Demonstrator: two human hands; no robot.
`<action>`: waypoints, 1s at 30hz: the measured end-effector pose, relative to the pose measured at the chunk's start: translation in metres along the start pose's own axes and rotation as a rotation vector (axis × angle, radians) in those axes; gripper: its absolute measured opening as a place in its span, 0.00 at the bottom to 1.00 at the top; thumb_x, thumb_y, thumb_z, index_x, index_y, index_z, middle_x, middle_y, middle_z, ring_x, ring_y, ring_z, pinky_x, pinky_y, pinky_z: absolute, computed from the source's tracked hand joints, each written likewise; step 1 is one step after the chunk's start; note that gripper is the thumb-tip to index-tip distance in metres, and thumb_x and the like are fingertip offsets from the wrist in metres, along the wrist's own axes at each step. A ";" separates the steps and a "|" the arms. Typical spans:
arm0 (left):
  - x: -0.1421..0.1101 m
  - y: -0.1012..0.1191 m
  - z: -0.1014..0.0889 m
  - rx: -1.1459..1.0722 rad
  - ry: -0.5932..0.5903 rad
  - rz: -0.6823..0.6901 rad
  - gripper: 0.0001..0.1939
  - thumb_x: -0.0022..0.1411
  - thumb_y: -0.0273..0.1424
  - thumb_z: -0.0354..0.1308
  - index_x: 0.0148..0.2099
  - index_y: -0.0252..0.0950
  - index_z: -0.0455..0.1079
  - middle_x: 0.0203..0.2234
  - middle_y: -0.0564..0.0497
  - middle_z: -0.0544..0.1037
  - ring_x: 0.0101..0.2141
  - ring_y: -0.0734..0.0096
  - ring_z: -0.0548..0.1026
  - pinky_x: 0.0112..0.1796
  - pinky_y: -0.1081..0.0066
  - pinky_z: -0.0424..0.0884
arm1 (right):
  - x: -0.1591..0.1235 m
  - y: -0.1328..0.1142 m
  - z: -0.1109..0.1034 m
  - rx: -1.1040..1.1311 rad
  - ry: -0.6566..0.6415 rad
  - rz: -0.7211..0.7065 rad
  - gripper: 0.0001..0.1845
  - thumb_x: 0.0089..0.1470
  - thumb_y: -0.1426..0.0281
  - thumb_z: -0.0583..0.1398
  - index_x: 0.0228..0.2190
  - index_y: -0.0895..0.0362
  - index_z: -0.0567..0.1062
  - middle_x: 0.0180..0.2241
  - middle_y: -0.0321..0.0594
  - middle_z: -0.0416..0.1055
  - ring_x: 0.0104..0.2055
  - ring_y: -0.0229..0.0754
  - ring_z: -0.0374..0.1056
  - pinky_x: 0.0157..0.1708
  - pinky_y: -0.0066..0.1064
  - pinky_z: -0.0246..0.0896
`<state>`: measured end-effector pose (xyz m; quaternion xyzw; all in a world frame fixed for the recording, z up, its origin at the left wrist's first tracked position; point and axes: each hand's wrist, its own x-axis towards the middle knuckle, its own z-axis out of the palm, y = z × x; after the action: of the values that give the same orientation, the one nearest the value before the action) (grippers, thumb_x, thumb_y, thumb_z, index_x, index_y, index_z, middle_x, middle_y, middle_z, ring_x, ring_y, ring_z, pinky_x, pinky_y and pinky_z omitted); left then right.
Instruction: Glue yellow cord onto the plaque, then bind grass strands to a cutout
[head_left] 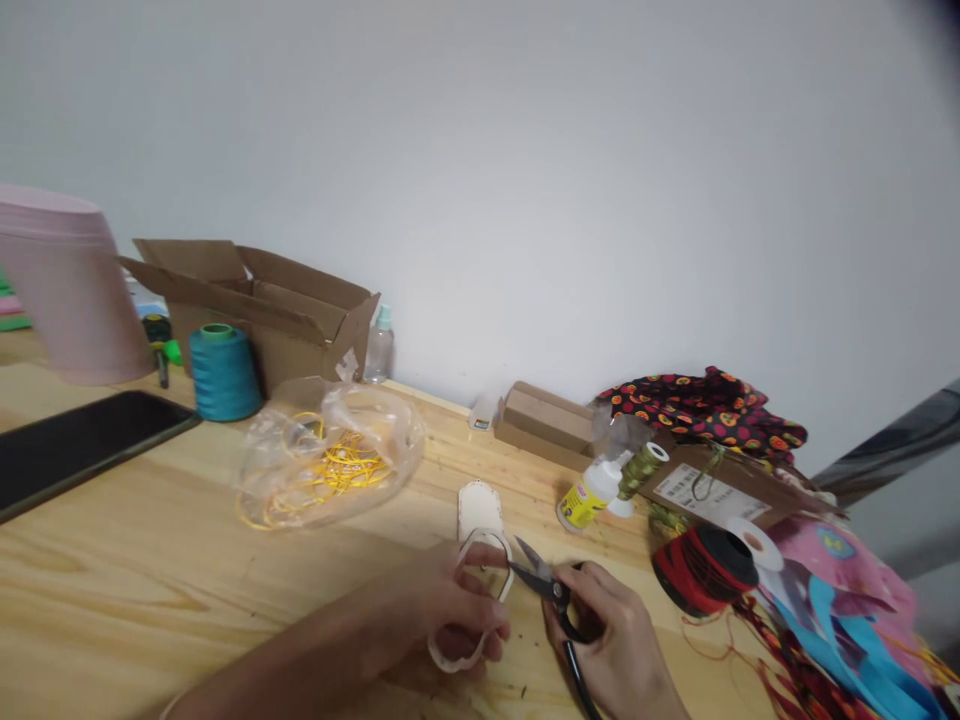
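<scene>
My left hand [442, 610] is closed around a pale loop of ribbon or strip [480, 560] low in the middle of the wooden table [150, 600]. My right hand [615, 640] grips black-handled scissors [544, 583], whose blades are slightly apart and point left at the strip. A small pale wooden tag [480, 505] lies just beyond the loop.
A clear bag with yellow cord [330, 455], a teal thread cone [221, 372], an open cardboard box [262, 300], a dark tablet [75, 440] and a pink bucket [67, 290] stand left. A glue bottle [589, 493], a red spool [705, 570], patterned fabric [705, 405] and coloured scraps [840, 600] crowd the right.
</scene>
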<state>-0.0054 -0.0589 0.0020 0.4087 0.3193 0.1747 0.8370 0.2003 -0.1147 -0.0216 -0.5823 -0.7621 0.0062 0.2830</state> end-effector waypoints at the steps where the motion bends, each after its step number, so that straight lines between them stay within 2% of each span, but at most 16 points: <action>1: -0.001 0.001 0.000 -0.024 -0.038 0.006 0.30 0.39 0.27 0.63 0.47 0.33 0.57 0.22 0.52 0.75 0.22 0.72 0.72 0.21 0.76 0.60 | 0.000 0.000 0.000 -0.009 -0.004 -0.001 0.11 0.45 0.74 0.54 0.32 0.56 0.73 0.21 0.36 0.64 0.21 0.36 0.62 0.19 0.24 0.56; 3: -0.004 0.001 0.001 -0.081 -0.111 0.011 0.27 0.44 0.27 0.61 0.48 0.34 0.58 0.22 0.52 0.74 0.24 0.72 0.72 0.23 0.76 0.61 | -0.001 0.001 0.000 -0.025 -0.010 -0.008 0.11 0.44 0.75 0.54 0.33 0.56 0.73 0.21 0.36 0.64 0.20 0.35 0.61 0.19 0.24 0.55; 6: -0.005 -0.001 0.002 -0.104 -0.162 -0.010 0.22 0.47 0.27 0.58 0.47 0.34 0.59 0.22 0.53 0.74 0.25 0.70 0.73 0.24 0.76 0.62 | -0.002 0.001 0.000 -0.039 -0.014 -0.028 0.13 0.43 0.76 0.55 0.34 0.56 0.72 0.22 0.36 0.64 0.22 0.36 0.62 0.19 0.23 0.55; 10: -0.002 -0.003 0.004 -0.063 -0.149 -0.025 0.23 0.45 0.25 0.59 0.46 0.34 0.60 0.21 0.53 0.75 0.23 0.70 0.73 0.25 0.74 0.64 | -0.001 -0.004 -0.003 -0.057 -0.046 -0.029 0.14 0.42 0.76 0.55 0.34 0.55 0.71 0.22 0.36 0.64 0.25 0.37 0.63 0.20 0.23 0.54; 17: 0.005 -0.012 0.006 -0.075 -0.114 -0.019 0.27 0.39 0.25 0.62 0.44 0.34 0.59 0.18 0.54 0.73 0.18 0.71 0.72 0.20 0.75 0.62 | 0.003 -0.010 -0.005 -0.020 -0.077 0.020 0.10 0.43 0.76 0.54 0.31 0.55 0.69 0.26 0.38 0.63 0.30 0.40 0.62 0.25 0.26 0.56; 21: 0.002 -0.013 0.007 -0.059 -0.147 -0.019 0.27 0.42 0.23 0.60 0.46 0.35 0.57 0.19 0.53 0.73 0.19 0.72 0.72 0.21 0.74 0.62 | 0.002 -0.009 -0.004 -0.001 -0.100 0.057 0.12 0.42 0.78 0.54 0.31 0.55 0.69 0.26 0.37 0.62 0.30 0.40 0.62 0.25 0.26 0.56; 30: -0.005 -0.006 0.003 -0.002 -0.123 -0.080 0.27 0.40 0.22 0.59 0.46 0.33 0.58 0.18 0.52 0.74 0.17 0.74 0.71 0.19 0.77 0.58 | 0.003 -0.008 -0.003 -0.001 -0.091 0.076 0.14 0.39 0.79 0.54 0.31 0.54 0.70 0.26 0.36 0.63 0.30 0.39 0.62 0.25 0.25 0.55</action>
<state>-0.0065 -0.0670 0.0001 0.4045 0.2833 0.1161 0.8618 0.1941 -0.1157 -0.0154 -0.6100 -0.7516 0.0427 0.2474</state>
